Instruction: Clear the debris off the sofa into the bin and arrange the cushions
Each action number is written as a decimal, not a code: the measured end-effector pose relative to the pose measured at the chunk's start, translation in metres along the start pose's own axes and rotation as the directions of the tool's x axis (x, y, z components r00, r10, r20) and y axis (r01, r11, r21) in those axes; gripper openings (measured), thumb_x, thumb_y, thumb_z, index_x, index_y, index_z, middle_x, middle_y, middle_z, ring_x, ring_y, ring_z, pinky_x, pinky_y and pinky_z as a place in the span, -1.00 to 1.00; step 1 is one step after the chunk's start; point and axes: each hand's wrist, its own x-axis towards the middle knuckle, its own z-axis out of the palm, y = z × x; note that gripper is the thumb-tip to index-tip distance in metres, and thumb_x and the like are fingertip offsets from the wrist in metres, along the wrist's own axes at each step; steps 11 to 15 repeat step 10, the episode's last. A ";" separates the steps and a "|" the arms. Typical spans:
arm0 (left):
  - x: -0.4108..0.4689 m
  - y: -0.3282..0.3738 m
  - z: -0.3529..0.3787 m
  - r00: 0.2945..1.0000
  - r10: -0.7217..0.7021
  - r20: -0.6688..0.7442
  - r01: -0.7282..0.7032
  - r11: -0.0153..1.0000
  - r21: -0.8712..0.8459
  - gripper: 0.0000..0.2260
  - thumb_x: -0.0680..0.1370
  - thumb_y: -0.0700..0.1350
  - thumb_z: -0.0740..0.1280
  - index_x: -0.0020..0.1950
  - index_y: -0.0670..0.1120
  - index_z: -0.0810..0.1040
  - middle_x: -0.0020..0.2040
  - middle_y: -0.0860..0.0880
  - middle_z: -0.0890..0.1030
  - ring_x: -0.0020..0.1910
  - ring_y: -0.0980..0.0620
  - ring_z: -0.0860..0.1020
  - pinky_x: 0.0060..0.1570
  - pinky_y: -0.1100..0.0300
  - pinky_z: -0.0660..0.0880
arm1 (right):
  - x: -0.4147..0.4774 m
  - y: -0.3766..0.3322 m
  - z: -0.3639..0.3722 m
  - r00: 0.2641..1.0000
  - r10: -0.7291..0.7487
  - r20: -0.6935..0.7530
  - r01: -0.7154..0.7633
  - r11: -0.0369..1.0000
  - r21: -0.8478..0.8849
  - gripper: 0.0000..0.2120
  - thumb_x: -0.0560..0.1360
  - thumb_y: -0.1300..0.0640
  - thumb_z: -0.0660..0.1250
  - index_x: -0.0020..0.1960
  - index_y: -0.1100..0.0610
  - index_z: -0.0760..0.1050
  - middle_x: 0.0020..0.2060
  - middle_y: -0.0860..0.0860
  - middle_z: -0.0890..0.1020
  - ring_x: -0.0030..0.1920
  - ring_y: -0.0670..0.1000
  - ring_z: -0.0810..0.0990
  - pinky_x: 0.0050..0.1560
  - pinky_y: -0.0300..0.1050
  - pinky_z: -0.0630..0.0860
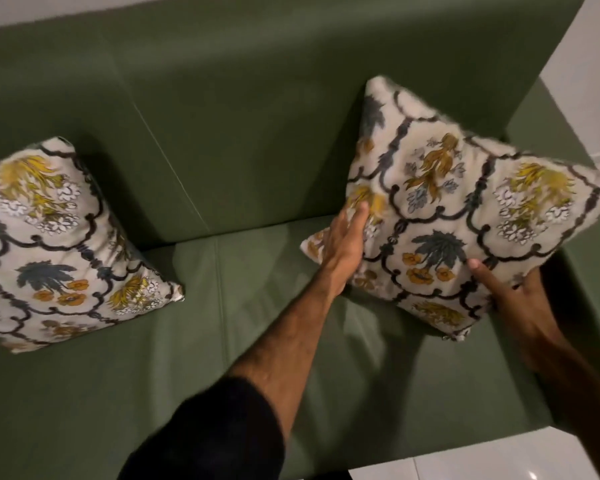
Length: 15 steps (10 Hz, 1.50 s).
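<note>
A green sofa (257,323) fills the view. A white cushion with a floral print (465,209) is held tilted over the right end of the seat, near the armrest. My left hand (343,244) presses flat against its left edge. My right hand (520,303) grips its lower right edge, thumb on the front. A second matching cushion (49,244) leans at the left end of the seat against the backrest. No debris or bin is visible.
The sofa's right armrest (551,126) stands just behind the held cushion. White floor tiles (482,459) show at the lower right, and a white wall (596,64) at the upper right. Bare green seat lies between the two cushions.
</note>
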 end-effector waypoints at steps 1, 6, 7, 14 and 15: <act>-0.028 -0.018 -0.048 0.978 -0.013 -0.210 -0.004 0.997 -0.080 -0.18 0.39 0.45 0.11 0.52 -0.01 0.34 0.53 -0.01 0.37 0.52 0.01 0.30 0.55 -0.03 0.16 | -0.016 -0.013 0.041 0.994 -0.033 0.102 0.034 0.999 -0.007 -0.17 0.15 -0.26 0.63 0.35 -0.37 0.36 0.04 -0.46 0.65 0.04 -0.31 0.67 0.01 -0.21 0.62; -0.047 -0.069 -0.139 0.851 -0.234 -0.470 0.050 0.927 -0.372 -0.35 0.59 0.33 0.05 0.61 0.12 -0.03 0.64 0.00 0.09 0.57 -0.05 0.19 0.43 0.04 0.21 | 0.035 -0.040 0.172 0.886 -0.121 0.447 0.255 0.934 -0.251 -0.13 0.26 -0.15 0.63 0.46 -0.19 0.29 0.02 -0.47 0.58 -0.01 -0.41 0.60 0.02 -0.40 0.53; -0.045 -0.072 -0.141 0.853 -0.241 -0.462 0.075 0.934 -0.350 -0.32 0.58 0.35 0.04 0.61 0.11 -0.05 0.64 0.00 0.09 0.58 -0.06 0.19 0.49 -0.03 0.17 | 0.039 -0.046 0.182 0.888 -0.184 0.422 0.325 0.900 -0.291 -0.05 0.30 -0.07 0.64 0.55 -0.05 0.21 0.36 -0.16 0.54 0.32 -0.07 0.55 0.39 -0.03 0.46; -0.089 -0.038 -0.164 0.871 -0.109 -0.480 0.043 0.988 -0.146 -0.44 0.61 0.17 0.19 0.58 0.04 0.18 0.57 -0.09 0.30 0.49 -0.13 0.35 0.44 -0.13 0.35 | -0.034 -0.049 0.172 0.933 -0.240 0.269 0.323 0.888 -0.327 -0.14 0.41 -0.09 0.56 0.57 -0.05 0.20 0.48 -0.02 0.47 0.45 0.09 0.48 0.44 0.22 0.43; -0.089 -0.038 -0.164 0.871 -0.109 -0.480 0.043 0.988 -0.146 -0.44 0.61 0.17 0.19 0.58 0.04 0.18 0.57 -0.09 0.30 0.49 -0.13 0.35 0.44 -0.13 0.35 | -0.034 -0.049 0.172 0.933 -0.240 0.269 0.323 0.888 -0.327 -0.14 0.41 -0.09 0.56 0.57 -0.05 0.20 0.48 -0.02 0.47 0.45 0.09 0.48 0.44 0.22 0.43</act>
